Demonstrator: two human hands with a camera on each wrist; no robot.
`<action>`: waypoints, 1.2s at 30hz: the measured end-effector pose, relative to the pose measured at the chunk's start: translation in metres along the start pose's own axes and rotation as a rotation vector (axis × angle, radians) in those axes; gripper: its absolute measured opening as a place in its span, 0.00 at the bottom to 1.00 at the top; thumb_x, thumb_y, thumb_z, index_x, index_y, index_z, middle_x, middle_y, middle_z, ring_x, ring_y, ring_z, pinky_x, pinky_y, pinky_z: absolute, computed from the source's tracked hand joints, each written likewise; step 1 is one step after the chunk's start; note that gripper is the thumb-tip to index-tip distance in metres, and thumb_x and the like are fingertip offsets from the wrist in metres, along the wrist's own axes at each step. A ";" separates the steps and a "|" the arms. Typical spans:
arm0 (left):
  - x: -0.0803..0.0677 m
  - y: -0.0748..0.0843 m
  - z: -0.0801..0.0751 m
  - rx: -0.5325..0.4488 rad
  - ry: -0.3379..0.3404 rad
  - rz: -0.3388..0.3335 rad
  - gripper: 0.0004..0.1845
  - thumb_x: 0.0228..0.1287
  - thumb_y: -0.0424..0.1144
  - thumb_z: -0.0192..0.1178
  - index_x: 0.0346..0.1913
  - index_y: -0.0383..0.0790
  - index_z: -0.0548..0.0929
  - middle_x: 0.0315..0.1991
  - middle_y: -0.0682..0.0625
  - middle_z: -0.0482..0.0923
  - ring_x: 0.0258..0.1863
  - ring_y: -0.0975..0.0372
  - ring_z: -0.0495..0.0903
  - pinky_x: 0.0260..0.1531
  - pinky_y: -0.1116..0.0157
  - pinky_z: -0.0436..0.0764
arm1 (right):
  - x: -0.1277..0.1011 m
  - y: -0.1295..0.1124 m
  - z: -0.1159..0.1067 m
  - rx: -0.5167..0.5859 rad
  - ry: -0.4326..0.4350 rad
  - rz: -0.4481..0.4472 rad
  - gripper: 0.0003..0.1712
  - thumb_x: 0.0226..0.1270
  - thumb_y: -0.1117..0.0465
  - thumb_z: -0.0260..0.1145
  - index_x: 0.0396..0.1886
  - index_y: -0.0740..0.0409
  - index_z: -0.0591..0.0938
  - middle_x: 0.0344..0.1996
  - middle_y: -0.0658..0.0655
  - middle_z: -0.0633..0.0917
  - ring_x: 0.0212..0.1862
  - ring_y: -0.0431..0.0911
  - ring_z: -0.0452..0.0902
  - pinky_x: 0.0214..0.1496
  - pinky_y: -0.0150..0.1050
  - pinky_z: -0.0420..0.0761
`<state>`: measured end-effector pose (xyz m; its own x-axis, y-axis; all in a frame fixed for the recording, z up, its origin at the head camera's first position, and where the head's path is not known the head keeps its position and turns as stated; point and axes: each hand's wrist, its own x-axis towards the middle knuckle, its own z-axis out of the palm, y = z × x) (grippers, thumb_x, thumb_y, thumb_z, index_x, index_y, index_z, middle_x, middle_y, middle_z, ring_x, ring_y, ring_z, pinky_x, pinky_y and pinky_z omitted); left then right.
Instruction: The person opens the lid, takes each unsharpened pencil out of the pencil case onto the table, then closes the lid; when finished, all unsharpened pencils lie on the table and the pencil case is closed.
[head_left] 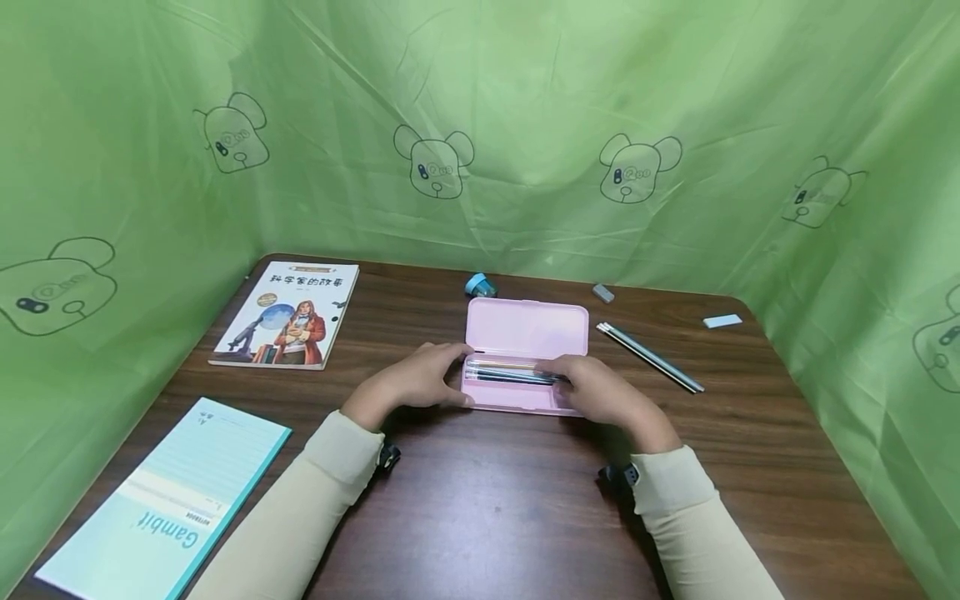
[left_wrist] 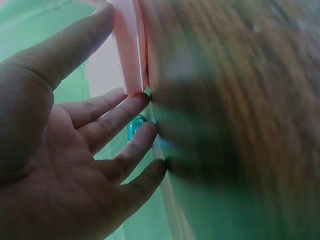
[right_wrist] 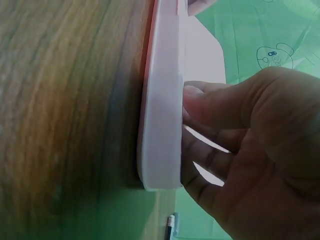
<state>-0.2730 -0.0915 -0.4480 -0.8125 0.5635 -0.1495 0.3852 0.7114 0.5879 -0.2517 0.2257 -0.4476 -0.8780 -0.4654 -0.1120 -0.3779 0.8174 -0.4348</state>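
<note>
A pink pencil case [head_left: 527, 327] stands on the table with its lid raised at the back. Several pencils [head_left: 510, 377] lie lengthwise in its tray. My left hand [head_left: 416, 379] is at the left end of the case; its thumb and fingers, spread fairly straight, touch the two corners there. From the right, my right hand [head_left: 600, 389] reaches into the tray and pinches the pencils' right ends. In the right wrist view, the case's side wall [right_wrist: 162, 125] hides the fingertips and the pencils.
More pencils [head_left: 651, 358] lie right of the case. Behind it are a blue-capped sharpener-like object [head_left: 480, 286] and a grey eraser [head_left: 603, 293]. A white-blue strip [head_left: 722, 321] lies far right. On the left are a book [head_left: 288, 317] and a Gambit notebook [head_left: 165, 500]. Green curtains [head_left: 525, 83] surround the table.
</note>
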 end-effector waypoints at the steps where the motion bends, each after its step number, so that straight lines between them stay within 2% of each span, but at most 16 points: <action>1: 0.000 0.000 0.000 0.000 0.000 0.000 0.43 0.68 0.49 0.80 0.80 0.39 0.74 0.79 0.40 0.77 0.79 0.43 0.72 0.83 0.44 0.70 | 0.000 -0.001 0.000 0.003 0.000 -0.003 0.28 0.80 0.74 0.61 0.75 0.57 0.84 0.67 0.62 0.89 0.61 0.53 0.83 0.72 0.60 0.84; 3: 0.000 0.000 0.000 -0.003 0.001 0.001 0.43 0.68 0.49 0.80 0.80 0.39 0.74 0.79 0.40 0.77 0.79 0.43 0.72 0.83 0.44 0.70 | 0.001 -0.002 0.001 0.010 -0.002 -0.002 0.29 0.79 0.75 0.60 0.75 0.57 0.84 0.65 0.60 0.89 0.58 0.51 0.82 0.69 0.58 0.85; 11: 0.002 0.000 0.001 0.000 -0.005 -0.006 0.43 0.69 0.50 0.80 0.81 0.40 0.74 0.80 0.40 0.76 0.80 0.43 0.71 0.83 0.44 0.69 | 0.002 0.005 0.002 0.036 0.035 -0.010 0.26 0.75 0.78 0.62 0.66 0.59 0.90 0.49 0.57 0.92 0.47 0.48 0.81 0.54 0.46 0.85; 16: 0.002 -0.001 0.002 0.014 0.005 -0.001 0.43 0.69 0.50 0.80 0.81 0.39 0.74 0.80 0.40 0.76 0.81 0.43 0.71 0.84 0.44 0.69 | 0.002 0.006 0.001 0.062 0.060 -0.027 0.23 0.73 0.79 0.64 0.60 0.60 0.92 0.47 0.56 0.92 0.46 0.46 0.85 0.53 0.46 0.89; 19: 0.001 -0.001 0.003 0.016 0.006 -0.004 0.43 0.69 0.50 0.80 0.81 0.40 0.74 0.80 0.40 0.76 0.81 0.43 0.71 0.84 0.45 0.69 | 0.002 0.006 0.002 0.064 0.065 -0.027 0.22 0.74 0.79 0.63 0.58 0.60 0.93 0.46 0.56 0.92 0.45 0.45 0.83 0.53 0.45 0.88; 25: 0.000 0.000 0.005 0.016 0.009 -0.017 0.44 0.69 0.50 0.80 0.82 0.40 0.73 0.81 0.41 0.76 0.82 0.43 0.70 0.84 0.44 0.69 | 0.002 0.006 0.004 0.049 0.074 -0.031 0.21 0.74 0.79 0.64 0.58 0.61 0.93 0.45 0.55 0.92 0.44 0.46 0.81 0.53 0.45 0.87; 31: 0.000 -0.001 0.006 0.004 0.012 -0.019 0.44 0.68 0.50 0.81 0.82 0.40 0.73 0.81 0.41 0.76 0.82 0.43 0.70 0.84 0.44 0.69 | -0.001 0.008 0.003 0.058 0.093 -0.028 0.23 0.75 0.79 0.63 0.59 0.58 0.93 0.48 0.54 0.93 0.47 0.46 0.83 0.58 0.49 0.88; 36: -0.002 -0.002 0.008 -0.004 0.020 -0.014 0.44 0.67 0.49 0.81 0.81 0.39 0.74 0.80 0.40 0.76 0.81 0.42 0.71 0.84 0.44 0.69 | -0.005 0.012 -0.004 0.112 0.160 -0.047 0.20 0.77 0.77 0.65 0.55 0.56 0.94 0.47 0.53 0.94 0.48 0.44 0.84 0.56 0.47 0.89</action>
<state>-0.2685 -0.0904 -0.4549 -0.8264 0.5449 -0.1418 0.3719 0.7174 0.5891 -0.2525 0.2392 -0.4488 -0.8990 -0.4351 0.0505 -0.3925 0.7491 -0.5337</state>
